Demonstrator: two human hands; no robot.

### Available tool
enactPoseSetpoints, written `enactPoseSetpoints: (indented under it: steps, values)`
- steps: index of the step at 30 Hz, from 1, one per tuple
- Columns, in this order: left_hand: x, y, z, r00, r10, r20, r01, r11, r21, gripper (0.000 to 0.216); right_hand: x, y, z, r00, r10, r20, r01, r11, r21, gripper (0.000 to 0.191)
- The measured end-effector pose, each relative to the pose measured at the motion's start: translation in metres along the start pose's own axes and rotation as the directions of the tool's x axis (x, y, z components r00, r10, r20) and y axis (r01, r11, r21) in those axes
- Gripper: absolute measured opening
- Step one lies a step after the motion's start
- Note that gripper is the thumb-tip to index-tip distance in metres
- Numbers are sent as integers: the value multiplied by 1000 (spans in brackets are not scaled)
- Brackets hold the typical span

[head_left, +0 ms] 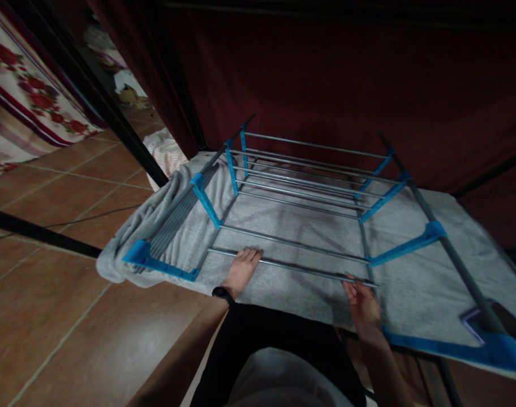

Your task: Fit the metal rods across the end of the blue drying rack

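A partly assembled rack of thin metal tubes and blue plastic brackets (207, 200) lies on a grey blanket (300, 288). Across its near side runs a loose metal rod (300, 267). My left hand (243, 265) is closed over this rod toward its left end, palm down, with a dark band on the wrist. Close to the rod's right end, my right hand (362, 299) grips it from below with the fingertips. The rod's right end is by the rack's side tube; whether it is seated in anything I cannot tell.
Several grey tubes (179, 217) lie bundled at the left of the blanket. A phone (495, 319) rests at the right, under a side tube. A dark red curtain (326, 85) hangs behind. Black metal poles (126, 135) and a tiled floor (63, 294) are at the left.
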State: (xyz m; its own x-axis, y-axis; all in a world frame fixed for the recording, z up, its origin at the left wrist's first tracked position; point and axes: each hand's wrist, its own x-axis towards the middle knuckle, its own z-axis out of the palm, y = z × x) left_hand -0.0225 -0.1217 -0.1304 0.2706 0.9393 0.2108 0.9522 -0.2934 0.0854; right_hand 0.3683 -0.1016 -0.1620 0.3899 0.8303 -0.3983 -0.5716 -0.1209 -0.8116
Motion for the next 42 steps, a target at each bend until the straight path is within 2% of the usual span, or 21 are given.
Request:
enactPoseSetpoints:
  steps: [9,22,42]
  values:
    - [0,1,-1,999,9,-37,-13,996,-91,34,2,5,-2,999,-53,-11,53,999,-9,32]
    - [4,0,1,998,-6,-63,3,999,-52,29,1,6,-4,997,-19,75,20,1000,-17,23]
    - [2,-1,1,996,-51,-67,47,997,-56,33,-5,3,3,998,-21,56,20,1000,21,29]
